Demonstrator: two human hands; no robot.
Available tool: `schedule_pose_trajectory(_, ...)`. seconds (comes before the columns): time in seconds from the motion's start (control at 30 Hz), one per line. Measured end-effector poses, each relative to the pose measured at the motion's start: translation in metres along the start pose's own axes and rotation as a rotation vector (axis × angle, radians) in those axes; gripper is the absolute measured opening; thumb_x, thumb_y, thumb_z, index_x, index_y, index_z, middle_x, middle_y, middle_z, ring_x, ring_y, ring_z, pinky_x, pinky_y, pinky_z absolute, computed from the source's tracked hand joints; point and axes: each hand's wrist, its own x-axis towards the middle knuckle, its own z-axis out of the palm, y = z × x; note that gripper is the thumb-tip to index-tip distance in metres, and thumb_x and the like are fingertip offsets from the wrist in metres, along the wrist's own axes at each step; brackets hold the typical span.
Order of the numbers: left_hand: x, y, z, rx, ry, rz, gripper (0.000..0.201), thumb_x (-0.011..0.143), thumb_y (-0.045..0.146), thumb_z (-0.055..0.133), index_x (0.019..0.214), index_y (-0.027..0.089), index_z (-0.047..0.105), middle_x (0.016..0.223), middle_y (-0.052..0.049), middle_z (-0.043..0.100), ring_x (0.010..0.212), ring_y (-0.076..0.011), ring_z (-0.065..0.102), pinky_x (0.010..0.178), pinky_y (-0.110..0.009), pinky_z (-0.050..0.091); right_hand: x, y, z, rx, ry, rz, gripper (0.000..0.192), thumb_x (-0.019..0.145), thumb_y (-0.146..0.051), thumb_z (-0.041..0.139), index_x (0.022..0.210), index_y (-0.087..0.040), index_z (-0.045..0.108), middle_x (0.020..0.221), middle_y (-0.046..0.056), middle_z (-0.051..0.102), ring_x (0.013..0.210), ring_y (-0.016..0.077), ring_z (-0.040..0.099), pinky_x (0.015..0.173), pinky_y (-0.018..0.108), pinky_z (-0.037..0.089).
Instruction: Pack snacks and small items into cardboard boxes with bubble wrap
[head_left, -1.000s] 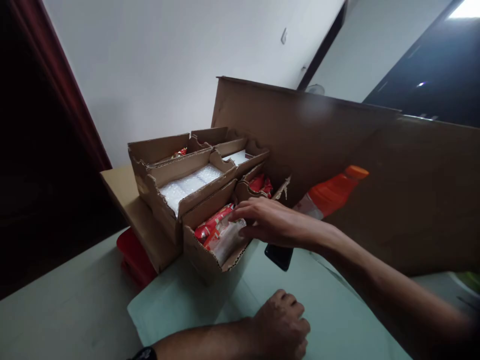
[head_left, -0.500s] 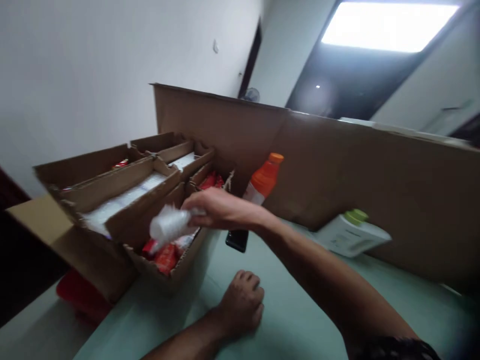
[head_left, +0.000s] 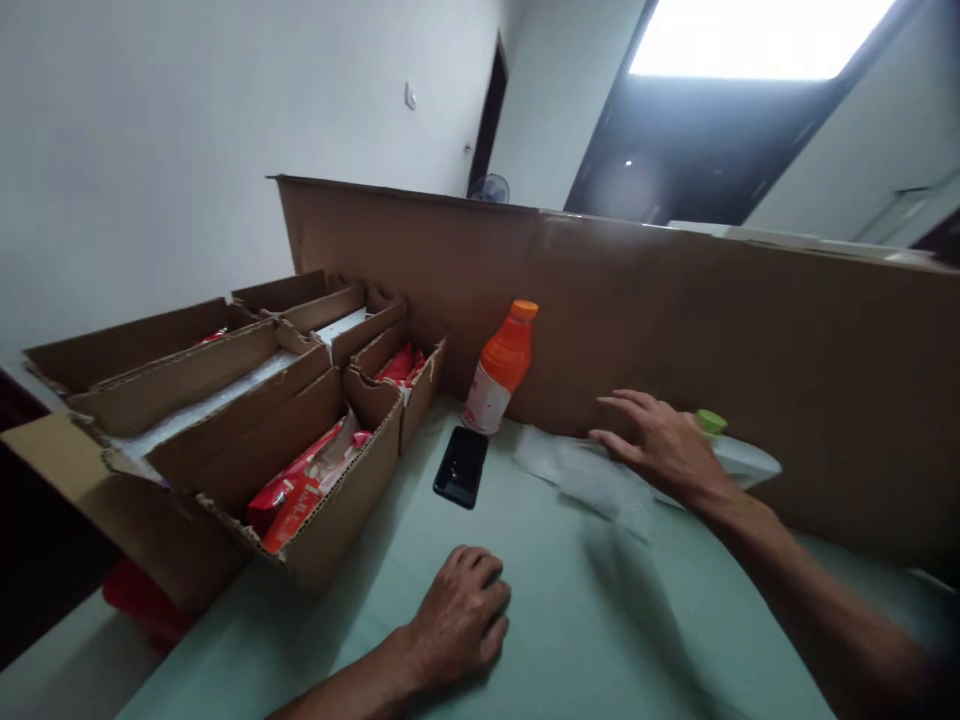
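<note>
Shifted from box [head_left: 349,500] to worktop [head_left: 551,620], the clear plastic [head_left: 596,480], likely light, soft, slippery and best pinched at a fold, lies just beside my spread right fingers [head_left: 631,411], my left fingers [head_left: 493,600] curled.

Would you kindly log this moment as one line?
right hand: open, near translucent wrap | left hand: curled, on green tabletop | phone: beside orange bottle | nearest box: red packets inside

Relative to the phone [head_left: 460,467]: bottle [head_left: 496,368] obstructs behind; cardboard box [head_left: 349,505], left; left hand [head_left: 461,615], front; clear packet [head_left: 589,475], right. Passage: front-right, over table [head_left: 551,600].
</note>
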Motion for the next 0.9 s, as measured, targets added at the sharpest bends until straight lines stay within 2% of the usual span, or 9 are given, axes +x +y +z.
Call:
schedule_pose_trajectory(0.07, 0.001, -0.002, 0.002, 0.006, 0.006, 0.004, 0.014, 0.083, 0.023, 0.067, 0.095, 0.020, 0.060, 0.120, -0.006, 0.062, 0.116, -0.0216, 0.051, 0.105, -0.036, 0.040, 0.026, -0.028, -0.010, 0.099, 0.042, -0.130, 0.038, 0.095, -0.045, 0.050, 0.119, -0.023, 0.069, 0.128, 0.012, 0.068, 0.111, 0.0312, 0.064, 0.087, 0.046, 0.049)
schedule_pose_trajectory(0.13, 0.003, -0.006, 0.005, 0.013, 0.017, 0.012, 0.014, 0.083, 0.024, 0.068, 0.094, 0.020, 0.060, 0.117, -0.006, 0.062, 0.115, -0.0216, 0.051, 0.104, -0.035, 0.040, 0.062, -0.075, -0.025, 0.179, 0.017, -0.292, 0.032, 0.096, -0.037, 0.051, 0.117, -0.023, 0.070, 0.127, 0.009, 0.069, 0.112, 0.0280, 0.063, 0.093, 0.044, 0.047)
schedule_pose_trajectory(0.23, 0.005, -0.016, 0.016, 0.023, 0.032, 0.049, 0.017, 0.081, 0.028, 0.070, 0.092, 0.018, 0.061, 0.115, -0.007, 0.062, 0.113, -0.0229, 0.052, 0.102, -0.036, 0.041, 0.123, -0.156, -0.034, 0.149, -0.174, -0.447, 0.033, 0.096, -0.029, 0.053, 0.124, -0.021, 0.068, 0.131, 0.009, 0.067, 0.119, 0.0258, 0.060, 0.098, 0.040, 0.043)
schedule_pose_trajectory(0.33, 0.009, -0.028, 0.032, 0.027, 0.053, 0.096, 0.021, 0.079, 0.033, 0.071, 0.090, 0.017, 0.062, 0.112, -0.008, 0.063, 0.110, -0.0238, 0.052, 0.099, -0.036, 0.041, 0.173, -0.220, -0.020, 0.046, -0.443, -0.524, 0.030, 0.090, -0.031, 0.062, 0.116, -0.022, 0.073, 0.117, 0.008, 0.074, 0.111, 0.0247, 0.065, 0.092, 0.036, 0.045)
schedule_pose_trajectory(0.47, 0.017, -0.038, 0.052, 0.093, 0.057, 0.120, 0.019, 0.077, 0.031, 0.070, 0.084, 0.015, 0.063, 0.105, -0.010, 0.063, 0.106, -0.0250, 0.053, 0.094, -0.036, 0.042, 0.197, -0.263, 0.017, -0.031, -0.642, -0.566, 0.018, 0.068, -0.016, 0.078, 0.086, -0.016, 0.079, 0.090, 0.009, 0.078, 0.089, 0.0247, 0.073, 0.078, 0.031, 0.049)
schedule_pose_trajectory(0.6, 0.023, -0.040, 0.057, 0.132, 0.024, 0.108, 0.020, 0.073, 0.031, 0.072, 0.080, 0.015, 0.063, 0.099, -0.009, 0.063, 0.102, -0.0253, 0.054, 0.089, -0.037, 0.043, 0.190, -0.273, 0.035, -0.019, -0.582, -0.551, 0.018, 0.073, -0.008, 0.068, 0.086, -0.013, 0.079, 0.099, 0.015, 0.078, 0.098, 0.0272, 0.072, 0.081, 0.033, 0.049)
schedule_pose_trajectory(0.7, 0.017, -0.034, 0.045, 0.041, 0.071, 0.098, 0.015, 0.075, 0.027, 0.070, 0.082, 0.016, 0.063, 0.101, -0.009, 0.064, 0.104, -0.0246, 0.054, 0.093, -0.037, 0.044, 0.187, -0.258, 0.016, 0.070, -0.504, -0.506, 0.016, 0.078, -0.009, 0.063, 0.084, -0.014, 0.078, 0.090, 0.011, 0.078, 0.093, 0.0224, 0.071, 0.081, 0.030, 0.046)
schedule_pose_trajectory(0.8, 0.007, -0.022, 0.027, -0.066, 0.116, 0.039, 0.008, 0.079, 0.017, 0.064, 0.087, 0.017, 0.062, 0.110, -0.009, 0.064, 0.109, -0.0241, 0.054, 0.098, -0.038, 0.044, 0.186, -0.214, -0.021, 0.173, -0.406, -0.414, 0.022, 0.086, -0.017, 0.057, 0.098, -0.015, 0.075, 0.092, 0.007, 0.075, 0.089, 0.0177, 0.068, 0.079, 0.027, 0.045)
schedule_pose_trajectory(0.9, -0.001, -0.013, 0.015, -0.134, 0.136, -0.013, 0.015, 0.078, 0.009, 0.061, 0.090, 0.018, 0.063, 0.117, -0.008, 0.064, 0.113, -0.0241, 0.053, 0.104, -0.039, 0.042, 0.172, -0.142, -0.052, 0.467, -0.309, -0.283, 0.028, 0.085, -0.034, 0.061, 0.100, -0.014, 0.072, 0.091, 0.005, 0.072, 0.081, 0.0160, 0.064, 0.072, 0.026, 0.045)
